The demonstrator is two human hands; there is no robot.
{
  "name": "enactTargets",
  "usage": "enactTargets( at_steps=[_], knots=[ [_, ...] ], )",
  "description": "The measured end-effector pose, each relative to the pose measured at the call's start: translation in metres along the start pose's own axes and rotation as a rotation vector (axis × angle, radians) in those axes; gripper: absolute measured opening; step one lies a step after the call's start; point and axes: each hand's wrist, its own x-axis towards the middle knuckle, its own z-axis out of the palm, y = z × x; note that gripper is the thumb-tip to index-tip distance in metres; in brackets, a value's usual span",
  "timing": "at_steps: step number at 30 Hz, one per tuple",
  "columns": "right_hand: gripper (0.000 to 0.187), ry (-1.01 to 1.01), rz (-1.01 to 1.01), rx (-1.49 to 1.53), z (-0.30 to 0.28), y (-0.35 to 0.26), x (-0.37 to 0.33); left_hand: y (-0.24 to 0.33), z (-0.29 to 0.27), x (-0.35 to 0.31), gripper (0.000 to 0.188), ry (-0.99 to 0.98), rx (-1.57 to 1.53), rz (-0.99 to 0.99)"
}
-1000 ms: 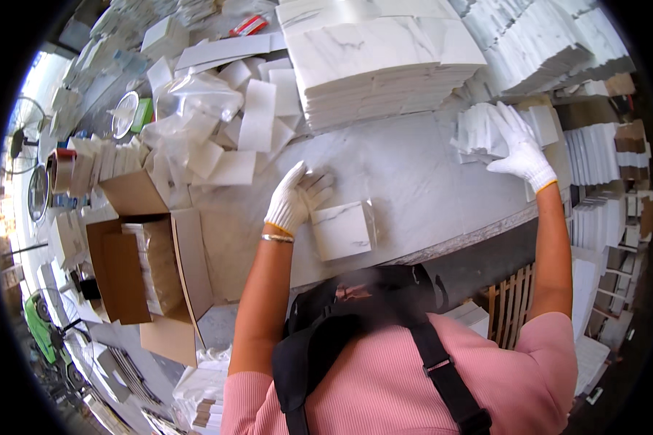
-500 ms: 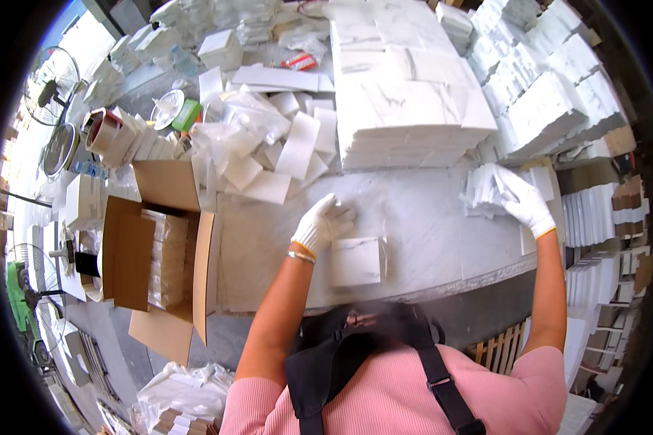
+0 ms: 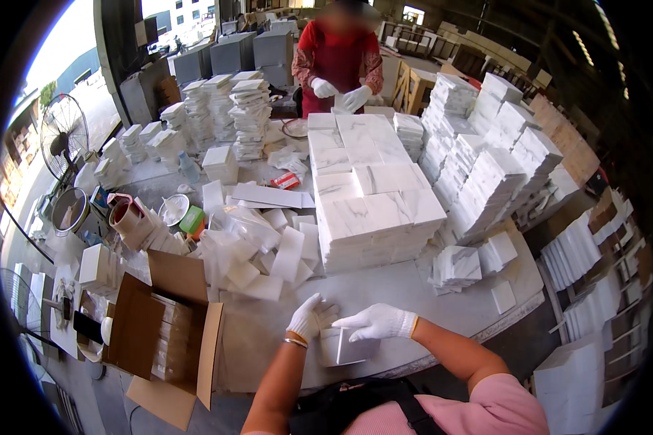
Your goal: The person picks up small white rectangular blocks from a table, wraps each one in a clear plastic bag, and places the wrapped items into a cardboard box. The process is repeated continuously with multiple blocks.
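Note:
At the near side of the table, my right hand point(image 3: 379, 321), in a white glove, reaches in from the right. It is closed on the top edge of a white marble tile point(image 3: 355, 347), which is tilted up on edge. Another pale tile point(image 3: 329, 346) lies flat beside and under it, partly hidden. Just left of these is my left hand point(image 3: 307, 320), also gloved, its fingers apart and nothing seen in them. Whether its fingertips touch the tile I cannot tell. To the right stands a small pile of marble tiles point(image 3: 457, 268).
An open cardboard box point(image 3: 209, 355) holding wrapped stacks stands at left. Loose white pieces point(image 3: 289, 254) and plastic wrap point(image 3: 250, 226) lie behind it. A large tile block point(image 3: 377, 217) fills the middle. Tall tile stacks point(image 3: 486, 181) stand at right. Across the table, a gloved person point(image 3: 341, 61) works.
My right hand has come left from the small pile at the right to the near tiles, where a tilted tile is now in it. The view has tipped up, showing a co-worker.

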Motion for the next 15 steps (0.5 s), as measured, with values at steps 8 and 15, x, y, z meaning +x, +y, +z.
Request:
enactTargets(
  at_steps=[8,15],
  knots=[
    [0.059,0.003,-0.019,-0.528,0.053,0.0,0.041,-0.005,-0.004,-0.003,0.042,-0.001,-0.002,0.054],
    [0.09,0.258,-0.147,-0.676,0.086,-0.014,0.013,0.002,0.008,-0.014,0.041,0.028,0.072,-0.06]
  ],
)
